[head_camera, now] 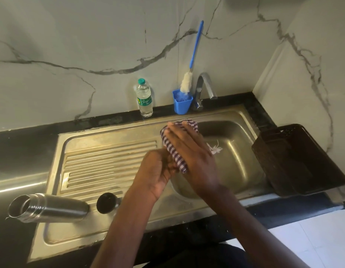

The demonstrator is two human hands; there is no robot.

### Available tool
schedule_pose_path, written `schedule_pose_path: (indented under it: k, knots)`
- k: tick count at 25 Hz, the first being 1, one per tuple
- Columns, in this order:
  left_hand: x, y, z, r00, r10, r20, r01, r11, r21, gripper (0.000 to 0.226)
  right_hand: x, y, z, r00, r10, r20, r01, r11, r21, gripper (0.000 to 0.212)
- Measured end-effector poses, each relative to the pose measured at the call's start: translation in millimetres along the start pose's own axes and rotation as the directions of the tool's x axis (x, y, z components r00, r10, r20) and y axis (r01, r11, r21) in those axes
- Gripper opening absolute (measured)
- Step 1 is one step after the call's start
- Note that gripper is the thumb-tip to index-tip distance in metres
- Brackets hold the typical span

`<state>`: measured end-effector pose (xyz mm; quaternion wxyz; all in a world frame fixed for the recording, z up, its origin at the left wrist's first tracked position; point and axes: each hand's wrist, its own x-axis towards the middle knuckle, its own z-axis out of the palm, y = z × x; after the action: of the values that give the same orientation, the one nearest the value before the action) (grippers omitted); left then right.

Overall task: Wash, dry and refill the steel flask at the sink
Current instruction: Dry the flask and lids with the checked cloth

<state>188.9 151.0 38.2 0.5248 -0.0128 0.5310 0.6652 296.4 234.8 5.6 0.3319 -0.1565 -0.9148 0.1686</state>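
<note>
A purple-and-white striped cloth (177,149) is pressed between the flat right hand (189,151) and the curled left hand (158,169) over the steel sink's (235,157) basin edge. The open cylindrical steel flask (49,207) is laid on its side at the ribbed drainboard's (102,163) front-left corner, with its black round cap (106,203) just beside.

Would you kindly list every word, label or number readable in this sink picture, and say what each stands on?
"Sign": white script on the green label of the clear plastic water bottle; the letters after it turn out of sight.
Yellow mark at that label's left edge: too small to read.
Steel flask, black cap, blue cup: no text visible.
</note>
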Motion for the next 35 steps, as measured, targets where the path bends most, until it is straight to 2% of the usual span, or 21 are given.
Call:
schedule_pose_path:
  k: [4,5,6,8,9,11,13,15,16,18,19,21,22,24,25,26,27,29,30,32,35]
  knots:
    - [-3.2,10.8,-11.3,0.999,-0.005,0.034,0.011,0.987,-0.161,0.019,-24.0,3.2,0.6,0.997,-0.014,0.076,0.013,1.000,0.014,0.075]
    - [-1.2,9.1,-13.8,0.999,0.030,0.014,-0.029,0.995,-0.090,0.018,-27.7,1.8,-0.7,0.996,-0.019,0.085,0.017,0.999,0.030,0.073]
    - [0.8,5.6,-14.5,0.995,0.103,-0.013,-0.102,0.991,0.087,0.017,-26.2,-0.9,-3.5,0.996,-0.010,0.088,0.005,0.998,0.057,0.070]
    - [4.1,-1.9,-14.3,0.952,0.307,0.004,-0.269,0.829,0.490,0.009,-10.3,-8.0,-11.2,0.992,0.075,0.103,-0.087,0.989,0.117,0.065]
    - [2.8,-3.9,-13.4,0.914,0.400,0.070,-0.358,0.712,0.605,0.005,0.6,-11.1,-15.9,0.983,0.137,0.124,-0.154,0.979,0.133,0.065]
    - [-2.0,-4.2,-13.4,0.799,0.542,0.262,-0.551,0.484,0.680,0.013,22.9,-10.4,-27.3,0.943,0.260,0.208,-0.297,0.939,0.173,0.064]
    - [-0.5,-1.8,-16.7,0.692,0.607,0.390,-0.646,0.279,0.710,0.019,45.8,-7.6,-44.2,0.836,0.382,0.394,-0.507,0.813,0.287,0.057]
    - [-0.7,-2.1,-17.8,0.619,0.637,0.458,-0.655,0.098,0.749,0.022,59.4,-6.2,-60.0,0.644,0.485,0.592,-0.744,0.576,0.338,0.049]
    - [-1.5,-4.8,-16.7,0.596,0.648,0.474,-0.638,0.024,0.770,0.023,62.9,-7.1,-65.4,0.546,0.530,0.649,-0.829,0.455,0.326,0.046]
    - [-0.9,-12.8,-14.3,0.560,0.678,0.476,-0.601,-0.063,0.797,0.028,58.9,-10.4,-74.5,0.447,0.551,0.705,-0.894,0.303,0.330,0.041]
    - [-1.9,-14.8,-12.6,0.546,0.703,0.455,-0.579,-0.076,0.812,0.031,55.9,-10.1,-76.1,0.405,0.551,0.730,-0.914,0.242,0.325,0.038]
    - [3.8,-12.3,-17.2,0.545,0.770,0.331,-0.512,-0.007,0.859,0.034,49.0,-13.0,-79.5,0.283,0.522,0.804,-0.953,0.056,0.299,0.029]
    - [10.9,-8.1,-23.7,0.572,0.787,0.232,-0.482,0.094,0.871,0.030,43.8,-15.3,-82.4,0.250,0.496,0.832,-0.947,-0.052,0.316,0.025]
    - [23.5,0.0,-40.3,0.702,0.708,0.075,-0.521,0.439,0.732,0.022,34.3,-15.9,-83.0,0.301,0.507,0.807,-0.886,-0.163,0.433,0.024]
    - [26.3,0.6,-46.3,0.777,0.628,0.044,-0.536,0.624,0.569,0.021,32.1,-16.0,-81.8,0.354,0.569,0.743,-0.852,-0.132,0.507,0.026]
    - [25.7,-0.5,-47.4,0.843,0.537,0.027,-0.507,0.777,0.374,0.020,31.8,-17.5,-79.1,0.419,0.646,0.638,-0.825,-0.023,0.565,0.025]
    - [22.2,-1.7,-43.9,0.895,0.445,0.037,-0.444,0.879,0.173,0.020,32.5,-18.6,-74.2,0.517,0.699,0.494,-0.792,0.172,0.586,0.026]
    - [16.3,-5.6,-34.6,0.929,0.353,0.112,-0.342,0.934,-0.106,0.029,34.8,-21.0,-60.8,0.778,0.610,0.149,-0.590,0.628,0.508,0.026]
    - [15.3,-7.4,-30.4,0.927,0.344,0.151,-0.317,0.931,-0.179,0.037,34.9,-19.4,-52.7,0.867,0.498,0.001,-0.449,0.782,0.432,0.027]
    - [14.0,-7.3,-23.1,0.920,0.338,0.199,-0.281,0.922,-0.267,0.039,34.5,-15.2,-40.8,0.938,0.324,-0.125,-0.271,0.908,0.319,0.027]
    - [12.7,-6.1,-24.2,0.954,0.266,0.140,-0.209,0.922,-0.326,0.030,33.9,-10.0,-40.7,0.972,0.235,0.009,-0.228,0.935,0.271,0.038]
